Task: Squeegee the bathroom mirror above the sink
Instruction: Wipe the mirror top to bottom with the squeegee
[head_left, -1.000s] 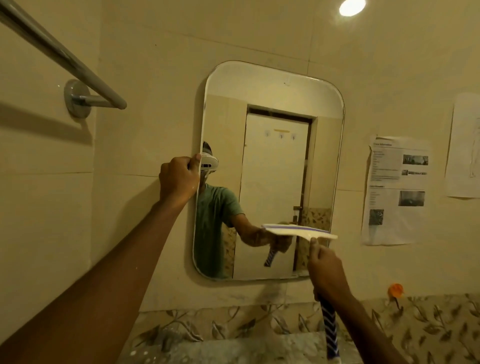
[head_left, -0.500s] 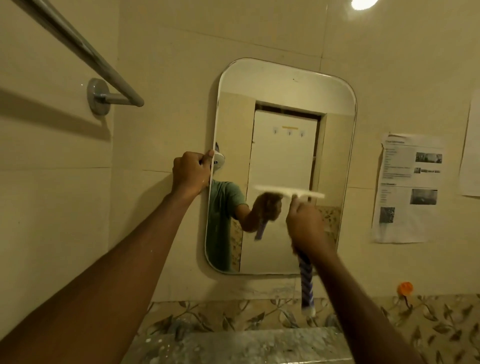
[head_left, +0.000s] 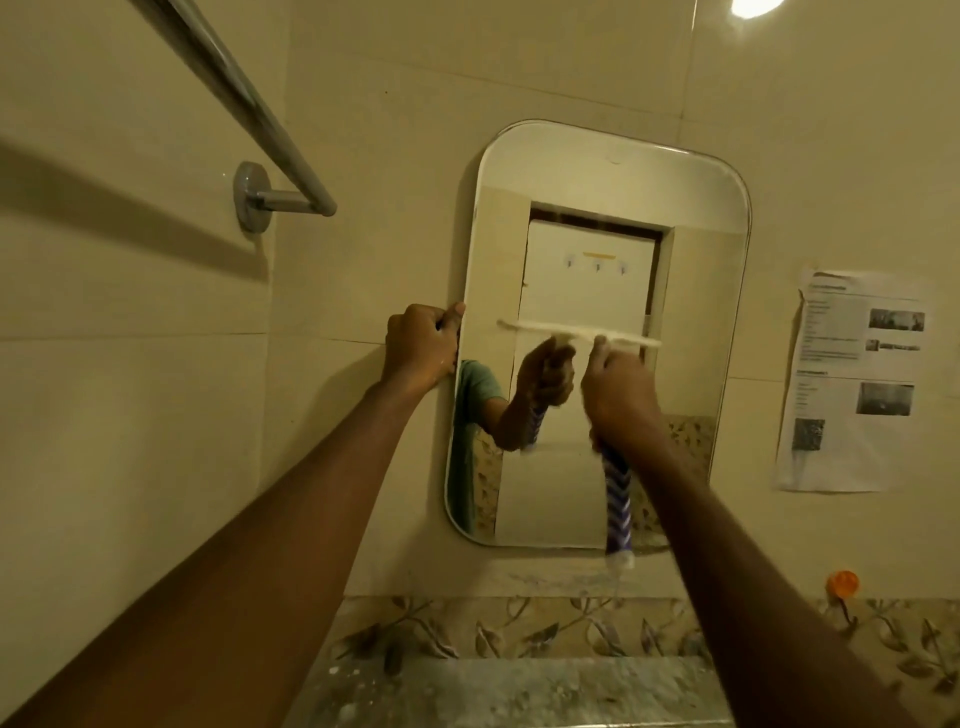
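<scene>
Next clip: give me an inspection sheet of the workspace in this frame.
Surface: mirror, rounded corners; streaks cannot be judged.
Job's things: squeegee, blade level at mid-height of the glass, striped handle pointing down.
Clutter: orange hook and printed sheet, both right of the mirror.
Hands: left hand grips the mirror's left edge; right hand grips the squeegee handle.
Cables: nothing seen.
Surroundings: towel rail upper left; speckled ledge below.

Towel bar (head_left: 244, 98) left of mirror (head_left: 597, 176), paper (head_left: 852, 379) right.

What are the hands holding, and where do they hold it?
The right hand grips the squeegee by its striped handle, below the blade. The left hand grips the mirror by its left edge.
</scene>
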